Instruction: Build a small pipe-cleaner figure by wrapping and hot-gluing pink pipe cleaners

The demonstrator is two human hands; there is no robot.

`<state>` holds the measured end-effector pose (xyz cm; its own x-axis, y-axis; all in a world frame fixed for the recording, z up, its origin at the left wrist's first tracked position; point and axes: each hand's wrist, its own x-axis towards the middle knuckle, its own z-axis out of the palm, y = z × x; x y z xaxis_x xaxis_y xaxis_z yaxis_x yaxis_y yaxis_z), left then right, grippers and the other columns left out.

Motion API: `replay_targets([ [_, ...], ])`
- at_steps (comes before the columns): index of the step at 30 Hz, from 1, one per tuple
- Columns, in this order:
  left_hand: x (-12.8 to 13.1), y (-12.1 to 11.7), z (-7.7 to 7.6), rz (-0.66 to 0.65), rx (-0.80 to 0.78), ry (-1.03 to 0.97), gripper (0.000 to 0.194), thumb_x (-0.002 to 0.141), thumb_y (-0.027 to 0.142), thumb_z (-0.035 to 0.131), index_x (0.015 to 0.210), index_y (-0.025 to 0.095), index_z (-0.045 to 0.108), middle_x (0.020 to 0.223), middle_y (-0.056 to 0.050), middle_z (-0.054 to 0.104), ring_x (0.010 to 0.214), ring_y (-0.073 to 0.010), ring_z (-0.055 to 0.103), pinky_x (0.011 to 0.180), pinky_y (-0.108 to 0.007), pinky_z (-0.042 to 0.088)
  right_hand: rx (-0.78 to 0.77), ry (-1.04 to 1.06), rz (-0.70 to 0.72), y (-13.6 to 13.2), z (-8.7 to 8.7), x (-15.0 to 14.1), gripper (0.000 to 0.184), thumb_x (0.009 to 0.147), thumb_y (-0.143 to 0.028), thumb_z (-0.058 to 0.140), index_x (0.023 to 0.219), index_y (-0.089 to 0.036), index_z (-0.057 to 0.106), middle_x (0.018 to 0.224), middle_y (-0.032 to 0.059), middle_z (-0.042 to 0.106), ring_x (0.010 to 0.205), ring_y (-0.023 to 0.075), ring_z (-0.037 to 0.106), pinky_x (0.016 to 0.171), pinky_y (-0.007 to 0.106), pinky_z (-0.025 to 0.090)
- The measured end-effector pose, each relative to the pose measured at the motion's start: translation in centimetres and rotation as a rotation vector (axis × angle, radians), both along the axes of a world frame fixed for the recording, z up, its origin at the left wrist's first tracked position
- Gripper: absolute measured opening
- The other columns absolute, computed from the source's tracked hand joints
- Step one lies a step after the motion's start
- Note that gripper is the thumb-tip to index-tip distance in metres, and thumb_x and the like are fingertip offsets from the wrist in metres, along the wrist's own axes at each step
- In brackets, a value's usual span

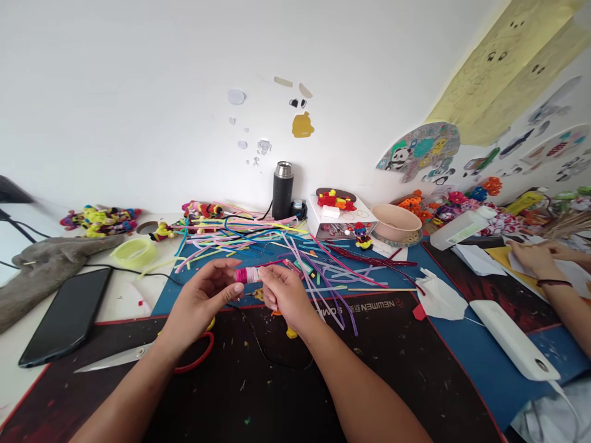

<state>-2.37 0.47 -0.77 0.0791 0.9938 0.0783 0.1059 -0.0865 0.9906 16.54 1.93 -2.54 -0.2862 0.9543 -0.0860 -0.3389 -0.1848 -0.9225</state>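
A small magenta, pink and white coil (248, 275), seemingly wound from pipe cleaner, is held level above the dark desk mat. My right hand (287, 296) pinches its white end between thumb and fingers. At the magenta end, my left hand (207, 295) curls round it, with the thumb tip against its underside. Below my left wrist lie scissors (196, 360) with red handles, their blades pointing left. Small yellow and orange pieces (292, 333) sit partly hidden beneath my right hand. Many loose pipe cleaners (231, 231) in pastel and dark colours spread behind both hands.
A black phone (67, 314) and a yellow-green coil (133, 253) are on the left. At the back stand a black flask (282, 194), a white box (318, 215) and a beige bowl (396, 223). Another person's hands (535, 255) work at the right, beside a white power bank-like device (512, 338).
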Motion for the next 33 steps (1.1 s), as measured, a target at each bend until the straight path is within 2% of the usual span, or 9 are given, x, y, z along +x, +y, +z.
replay_targets([
  [5, 0.1, -0.1, 1.0, 0.015, -0.01, 0.004, 0.051, 0.076, 0.064, 0.089, 0.102, 0.023, 0.074, 0.084, -0.005, 0.077, 0.071, -0.0239, 0.073, 0.072, -0.038, 0.064, -0.013, 0.003, 0.011, -0.1, 0.0, 0.0, 0.047, 0.082, -0.065, 0.08, 0.083, -0.021, 0.063, 0.048, -0.0115, 0.04, 0.041, 0.0079, 0.029, 0.041, 0.025, 0.021],
  [13, 0.5, -0.3, 1.2, 0.065, -0.008, 0.004, 0.049, 0.077, 0.066, 0.086, 0.096, 0.021, 0.077, 0.081, -0.005, 0.078, 0.07, -0.024, 0.073, 0.071, -0.037, 0.064, -0.039, 0.026, 0.03, -0.3, -0.2, -0.2, 0.05, 0.086, -0.064, 0.079, 0.076, -0.022, 0.055, 0.051, -0.0104, 0.041, 0.041, 0.0069, 0.032, 0.043, 0.025, 0.02],
  [17, 0.7, -0.3, 1.0, 0.068, 0.002, -0.004, 0.052, 0.078, 0.067, 0.086, 0.101, 0.021, 0.076, 0.086, -0.006, 0.079, 0.074, -0.0249, 0.075, 0.074, -0.039, 0.065, -0.047, 0.03, 0.029, -0.4, -0.2, -0.3, 0.049, 0.088, -0.063, 0.078, 0.077, -0.021, 0.055, 0.052, -0.0103, 0.041, 0.041, 0.0065, 0.032, 0.043, 0.025, 0.019],
  [21, 0.7, -0.4, 0.6, 0.058, 0.044, 0.02, 0.06, 0.076, 0.064, 0.088, 0.118, 0.023, 0.073, 0.104, -0.008, 0.082, 0.089, -0.0293, 0.078, 0.083, -0.041, 0.065, -0.05, 0.042, 0.047, -0.4, -0.2, -0.3, 0.049, 0.088, -0.064, 0.077, 0.077, -0.021, 0.056, 0.051, -0.0104, 0.041, 0.04, 0.0064, 0.031, 0.042, 0.026, 0.018],
  [23, 0.7, -0.4, 0.2, 0.066, 0.086, 0.052, 0.056, 0.078, 0.061, 0.088, 0.117, 0.024, 0.073, 0.108, -0.009, 0.082, 0.095, -0.0295, 0.078, 0.086, -0.041, 0.064, -0.051, 0.04, 0.048, -0.4, -0.2, -0.3, 0.048, 0.087, -0.063, 0.078, 0.077, -0.021, 0.056, 0.051, -0.0105, 0.041, 0.04, 0.0063, 0.031, 0.043, 0.025, 0.019],
  [26, 0.6, -0.5, -0.3, 0.094, 0.114, 0.097, 0.048, 0.08, 0.059, 0.087, 0.11, 0.023, 0.075, 0.107, -0.009, 0.082, 0.095, -0.0287, 0.078, 0.087, -0.039, 0.063, -0.06, 0.034, 0.049, -0.4, -0.2, -0.3, 0.047, 0.087, -0.063, 0.078, 0.079, -0.021, 0.058, 0.05, -0.0107, 0.041, 0.04, 0.0061, 0.031, 0.043, 0.025, 0.019],
  [33, 0.8, -0.7, -0.4, 0.133, 0.113, 0.136, 0.05, 0.081, 0.063, 0.085, 0.107, 0.021, 0.077, 0.099, -0.01, 0.083, 0.088, -0.029, 0.078, 0.079, -0.038, 0.063, -0.061, 0.029, 0.037, -0.4, -0.2, -0.2, 0.049, 0.086, -0.063, 0.079, 0.076, -0.021, 0.055, 0.05, -0.0109, 0.04, 0.04, 0.0062, 0.031, 0.043, 0.025, 0.019],
])
